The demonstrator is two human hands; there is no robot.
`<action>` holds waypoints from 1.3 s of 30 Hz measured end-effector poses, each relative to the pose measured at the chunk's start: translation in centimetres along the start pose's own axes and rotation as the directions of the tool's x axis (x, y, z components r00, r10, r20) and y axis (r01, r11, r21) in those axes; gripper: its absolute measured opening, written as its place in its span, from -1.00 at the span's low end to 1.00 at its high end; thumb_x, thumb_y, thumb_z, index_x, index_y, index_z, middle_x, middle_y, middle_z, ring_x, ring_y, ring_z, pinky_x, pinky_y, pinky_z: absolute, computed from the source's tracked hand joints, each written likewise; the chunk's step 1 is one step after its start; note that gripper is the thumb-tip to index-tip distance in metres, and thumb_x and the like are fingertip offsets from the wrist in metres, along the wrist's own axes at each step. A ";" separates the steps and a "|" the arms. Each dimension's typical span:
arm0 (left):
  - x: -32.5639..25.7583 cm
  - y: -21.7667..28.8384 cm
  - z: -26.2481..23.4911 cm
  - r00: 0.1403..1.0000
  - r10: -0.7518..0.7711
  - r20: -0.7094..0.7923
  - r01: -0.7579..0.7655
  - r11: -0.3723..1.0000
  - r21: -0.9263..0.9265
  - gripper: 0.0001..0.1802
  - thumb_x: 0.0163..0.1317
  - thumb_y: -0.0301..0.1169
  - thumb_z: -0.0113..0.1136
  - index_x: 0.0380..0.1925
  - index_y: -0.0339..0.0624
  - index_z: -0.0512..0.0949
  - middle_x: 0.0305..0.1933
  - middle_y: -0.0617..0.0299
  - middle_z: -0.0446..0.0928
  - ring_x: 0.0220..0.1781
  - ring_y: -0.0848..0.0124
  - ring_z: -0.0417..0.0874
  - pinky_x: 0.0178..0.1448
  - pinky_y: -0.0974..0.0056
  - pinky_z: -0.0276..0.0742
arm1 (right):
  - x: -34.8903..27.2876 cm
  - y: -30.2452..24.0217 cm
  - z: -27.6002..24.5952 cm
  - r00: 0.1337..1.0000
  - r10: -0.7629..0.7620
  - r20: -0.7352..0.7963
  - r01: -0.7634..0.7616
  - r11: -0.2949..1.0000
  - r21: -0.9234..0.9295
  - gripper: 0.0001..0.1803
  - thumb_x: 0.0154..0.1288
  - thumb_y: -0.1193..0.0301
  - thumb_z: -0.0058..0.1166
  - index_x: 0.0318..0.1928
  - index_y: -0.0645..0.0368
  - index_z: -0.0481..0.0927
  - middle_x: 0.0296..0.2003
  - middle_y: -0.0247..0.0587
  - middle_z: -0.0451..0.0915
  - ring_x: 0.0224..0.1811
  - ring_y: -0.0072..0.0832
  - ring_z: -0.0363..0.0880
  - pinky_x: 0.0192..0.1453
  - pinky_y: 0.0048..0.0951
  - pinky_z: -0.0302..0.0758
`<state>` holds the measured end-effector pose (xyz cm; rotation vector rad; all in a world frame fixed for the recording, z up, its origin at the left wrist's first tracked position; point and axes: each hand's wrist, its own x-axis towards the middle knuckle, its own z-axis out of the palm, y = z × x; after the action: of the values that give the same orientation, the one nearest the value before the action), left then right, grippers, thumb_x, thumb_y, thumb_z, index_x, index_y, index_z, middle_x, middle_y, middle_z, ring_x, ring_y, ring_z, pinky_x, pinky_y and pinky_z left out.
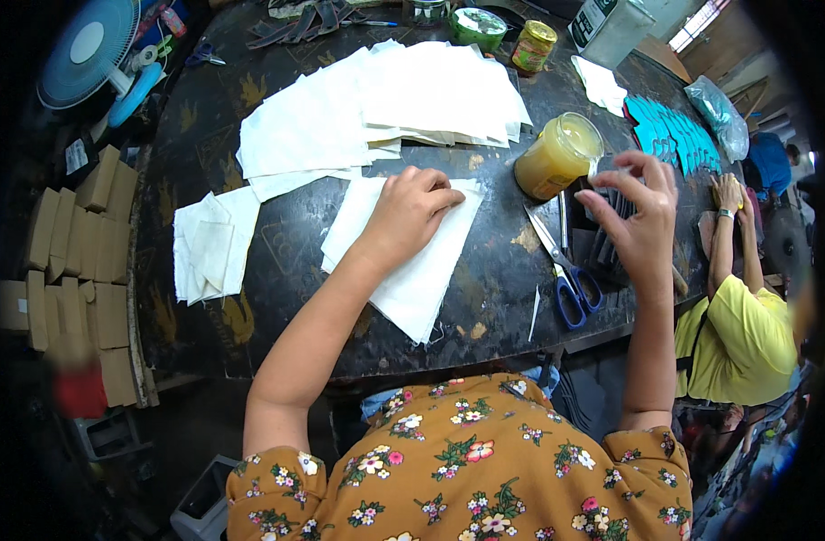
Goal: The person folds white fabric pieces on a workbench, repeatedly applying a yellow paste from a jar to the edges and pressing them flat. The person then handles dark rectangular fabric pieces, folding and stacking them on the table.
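My left hand [419, 207] lies on a small stack of white cloth pieces [412, 293] near the table's front, its fingers bent and pressed together at the upper edge. Just right of the glass jar [556, 155], which holds a yellowish paste, my right hand [642, 203] is raised in a pinch. Something small and white shows at its fingertips by the jar's rim; I cannot make out what it is. Scissors [570, 288] with dark blue handles lie below the jar, a thin white strip [534, 312] beside them.
Overlapping white cloth sheets [313, 122] cover the table's [286, 334] far side; smaller pieces [216, 248] lie left. Teal cut pieces [669, 135], a lidded jar [533, 47] and a metal can [610, 32] stand or lie at far right. A person in yellow [741, 338] works to the right.
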<state>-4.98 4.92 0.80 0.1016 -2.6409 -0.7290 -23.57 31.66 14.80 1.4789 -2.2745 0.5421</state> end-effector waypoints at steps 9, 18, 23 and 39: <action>-0.5 0.0 0.8 0.996 0.011 -0.088 -0.011 1.000 -0.007 -0.69 0.43 -0.48 0.33 0.12 -0.01 0.81 0.18 0.20 0.68 0.25 0.14 0.60 0.36 0.01 0.45 | -2.9 -6.8 13.5 0.953 0.151 0.262 -0.250 0.882 0.400 -0.56 0.38 0.63 0.15 0.24 0.18 0.78 -0.08 0.02 0.63 0.07 -0.07 0.60 0.24 -0.11 0.53; -0.5 -0.2 1.0 0.997 -0.001 -0.071 0.002 1.000 0.013 -0.68 0.43 -0.46 0.33 0.13 0.01 0.80 0.23 0.20 0.66 0.29 0.13 0.60 0.38 0.00 0.44 | -4.0 -6.6 13.6 0.993 -0.002 0.115 -0.033 0.953 0.301 -0.57 0.29 0.67 0.18 0.12 0.10 0.81 -0.06 -0.03 0.62 0.08 -0.04 0.63 0.21 -0.07 0.54; -0.8 -0.4 1.0 0.998 0.010 -0.060 -0.010 1.000 0.000 -0.67 0.41 -0.42 0.36 0.16 0.00 0.78 0.25 0.16 0.64 0.32 0.12 0.58 0.39 -0.02 0.42 | -4.7 -7.6 12.6 0.976 -0.069 0.206 -0.018 0.919 0.393 -0.62 0.25 0.64 0.24 0.03 0.04 0.85 -0.07 -0.14 0.64 0.05 -0.11 0.62 0.20 -0.08 0.51; -0.2 -0.4 2.0 0.993 -0.041 -0.111 0.049 0.996 0.071 -0.67 0.41 -0.42 0.37 0.15 0.01 0.77 0.22 0.22 0.65 0.33 0.16 0.59 0.40 -0.02 0.39 | -6.3 -9.6 6.6 0.984 -0.134 0.118 0.084 0.932 0.354 -0.58 0.13 0.60 0.28 0.03 0.04 0.82 -0.08 -0.19 0.62 0.07 -0.17 0.58 0.17 -0.12 0.42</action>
<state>-5.55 5.59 -0.99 0.2160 -2.5679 -0.6224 -12.97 29.62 7.10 1.8528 -2.2669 0.8676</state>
